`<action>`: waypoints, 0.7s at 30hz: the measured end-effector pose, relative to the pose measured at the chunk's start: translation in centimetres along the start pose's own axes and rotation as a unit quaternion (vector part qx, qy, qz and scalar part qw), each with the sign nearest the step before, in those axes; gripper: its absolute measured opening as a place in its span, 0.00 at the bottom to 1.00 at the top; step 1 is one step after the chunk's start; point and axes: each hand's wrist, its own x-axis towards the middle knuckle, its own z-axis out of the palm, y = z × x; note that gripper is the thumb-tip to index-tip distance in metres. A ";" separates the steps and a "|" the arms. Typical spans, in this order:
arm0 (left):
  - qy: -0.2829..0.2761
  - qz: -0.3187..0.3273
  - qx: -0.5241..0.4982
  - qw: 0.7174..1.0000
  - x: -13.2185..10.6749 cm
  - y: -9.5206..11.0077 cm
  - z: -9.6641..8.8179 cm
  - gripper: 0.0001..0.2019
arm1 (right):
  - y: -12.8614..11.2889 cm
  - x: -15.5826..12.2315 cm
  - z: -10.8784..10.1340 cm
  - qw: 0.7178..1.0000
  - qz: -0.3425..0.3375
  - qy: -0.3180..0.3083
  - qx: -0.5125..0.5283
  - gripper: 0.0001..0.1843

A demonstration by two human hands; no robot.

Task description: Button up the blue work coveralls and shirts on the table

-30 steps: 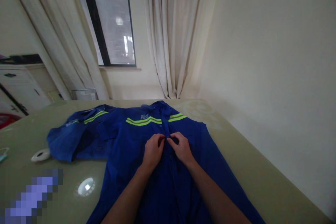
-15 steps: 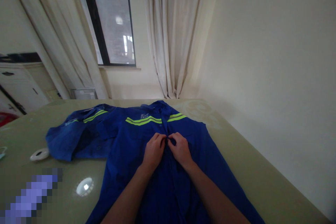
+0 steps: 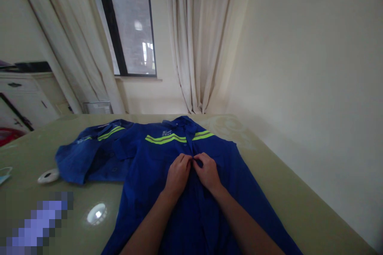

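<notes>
A blue work jacket (image 3: 158, 191) with yellow-green reflective stripes across the chest lies front up before me, its collar at the far end. My left hand (image 3: 179, 171) pinches the front placket a little below the stripe. Against it, fingertips almost meeting, my right hand (image 3: 207, 170) pinches the placket's other side. Whatever sits between the fingertips is too small and covered to make out. One button (image 3: 185, 144) shows on the placket above my hands.
Left of the jacket lies another blue garment (image 3: 89, 159) with the same striping, folded. Beside it are a white oval object (image 3: 48, 176) and part of a face mask (image 3: 5, 175). A blurred-out purple shape (image 3: 38, 225) is nearer. A wall (image 3: 314, 87) borders the table's right side.
Both hands stay at the same spot on the placket, with only slight finger movement. The whole view has shifted a little to the right and down.
</notes>
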 end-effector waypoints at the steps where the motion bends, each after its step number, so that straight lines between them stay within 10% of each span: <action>1: 0.001 0.003 0.004 1.000 0.0 0.0 0.0 0.10 | 0.0 0.0 0.0 1.000 0.005 -0.002 -0.009 0.07; 12: 0.009 -0.008 0.042 0.999 -0.2 0.3 0.1 0.09 | -0.6 -0.2 0.0 0.997 0.015 -0.041 -0.071 0.08; 21: 0.036 -0.075 -0.082 0.993 0.1 -0.6 0.0 0.07 | -0.1 0.1 -0.3 0.993 0.007 -0.058 0.099 0.16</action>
